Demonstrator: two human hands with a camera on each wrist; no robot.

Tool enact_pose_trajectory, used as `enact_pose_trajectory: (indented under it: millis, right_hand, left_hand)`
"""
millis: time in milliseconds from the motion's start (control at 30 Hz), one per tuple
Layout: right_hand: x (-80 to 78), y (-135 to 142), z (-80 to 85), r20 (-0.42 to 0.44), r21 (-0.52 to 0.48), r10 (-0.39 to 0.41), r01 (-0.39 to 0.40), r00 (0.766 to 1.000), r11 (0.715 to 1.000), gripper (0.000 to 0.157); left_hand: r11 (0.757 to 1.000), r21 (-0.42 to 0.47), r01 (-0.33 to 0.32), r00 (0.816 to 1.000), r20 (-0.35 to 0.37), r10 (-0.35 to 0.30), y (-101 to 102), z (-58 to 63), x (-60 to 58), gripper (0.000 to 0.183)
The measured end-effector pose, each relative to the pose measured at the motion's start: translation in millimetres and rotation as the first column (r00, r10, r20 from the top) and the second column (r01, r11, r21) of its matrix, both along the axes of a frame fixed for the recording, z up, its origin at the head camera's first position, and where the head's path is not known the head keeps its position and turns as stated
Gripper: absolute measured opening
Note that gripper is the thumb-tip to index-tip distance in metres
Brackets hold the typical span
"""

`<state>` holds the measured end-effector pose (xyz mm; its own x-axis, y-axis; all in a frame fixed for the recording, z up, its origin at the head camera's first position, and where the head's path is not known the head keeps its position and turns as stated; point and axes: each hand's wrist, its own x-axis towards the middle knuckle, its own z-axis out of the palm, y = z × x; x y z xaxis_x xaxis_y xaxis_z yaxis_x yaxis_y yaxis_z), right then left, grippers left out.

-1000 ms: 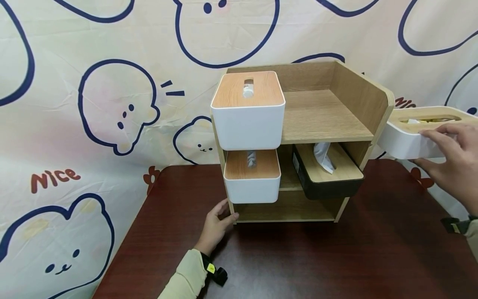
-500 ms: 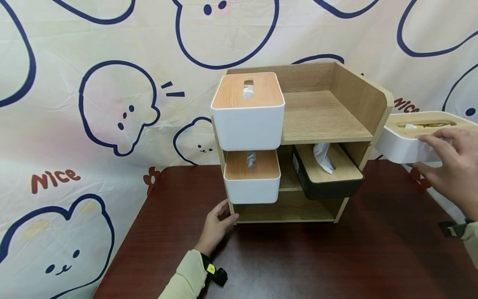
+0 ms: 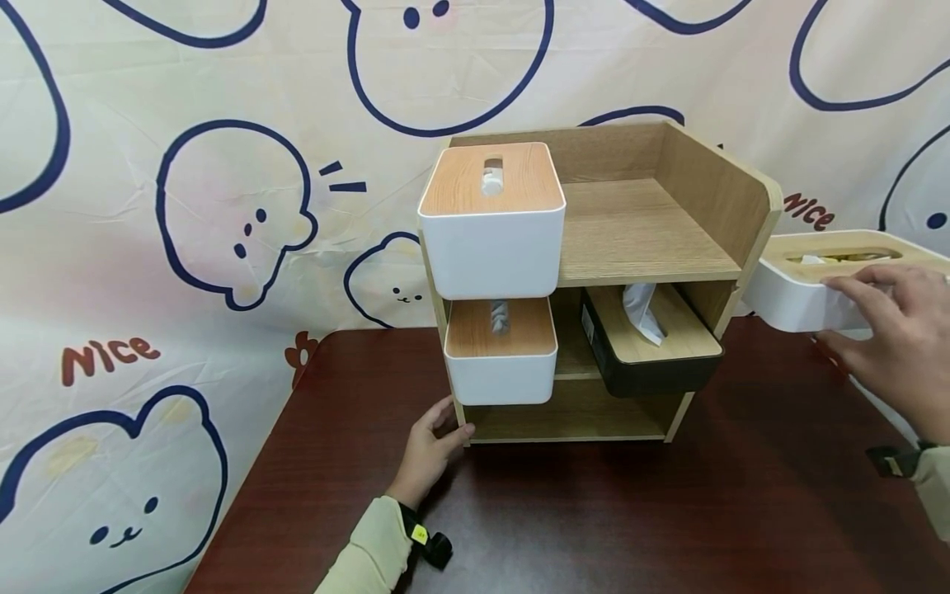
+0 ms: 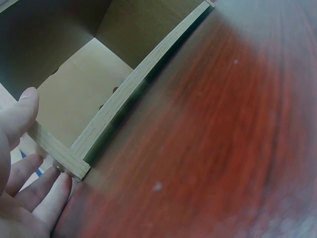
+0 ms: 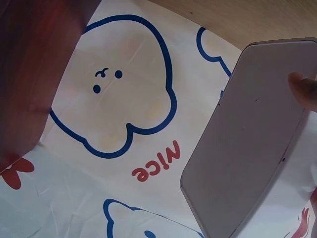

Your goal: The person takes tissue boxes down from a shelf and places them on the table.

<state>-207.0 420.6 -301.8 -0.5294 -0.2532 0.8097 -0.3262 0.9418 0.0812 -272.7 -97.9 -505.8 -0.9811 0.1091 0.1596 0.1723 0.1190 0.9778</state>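
At the right of the head view my right hand (image 3: pixel 901 338) grips a white tissue box (image 3: pixel 794 289) with a pale wood lid. It is held in the air beside the shelf's right side panel. The right wrist view shows the box's flat underside (image 5: pixel 242 129), with my thumb (image 5: pixel 303 89) pressed against it. My left hand (image 3: pixel 425 454) pinches the lower left side panel of a small wooden desk shelf (image 3: pixel 646 231). In the left wrist view the thumb (image 4: pixel 25 111) lies on the panel's inner side and the fingers on its outer side.
A white wood-lidded tissue box (image 3: pixel 490 256) sits on the shelf's top left, and a smaller one (image 3: pixel 500 379) below it. A black tissue box (image 3: pixel 660 375) juts out from the middle tier at right. The dark red table (image 3: pixel 594 520) meets a cartoon-print cloth (image 3: pixel 111 272) behind.
My right hand has lowered the white tissue box a little and brought it slightly left, beside the shelf. My left hand has stayed in place on the side panel.
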Motion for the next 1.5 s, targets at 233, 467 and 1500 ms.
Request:
enact_pose_trajectory:
  millis: [233, 467, 1500]
  right_hand:
    - [1.6, -2, -5.6, 0.023, -0.015, -0.055, 0.055, 0.998, 0.998, 0.086]
    - [-0.1, 2, -12.0, 0.019, -0.008, -0.005, 0.005, 1.0, 1.0, 0.069]
    - [-0.9, 7, -30.3, 0.038, 0.01, 0.043, -0.043, 0.998, 0.999, 0.081]
  left_hand:
    - [1.0, -0.001, 0.003, 1.0, 0.009, -0.003, -1, -1.1, -0.4, 0.06]
    - [1.0, -0.002, -0.001, 1.0, 0.01, 0.001, 0, 0.4, 0.3, 0.06]
    - [1.0, -0.003, 0.006, 1.0, 0.026, -0.006, 0, 3.1, -0.1, 0.061]
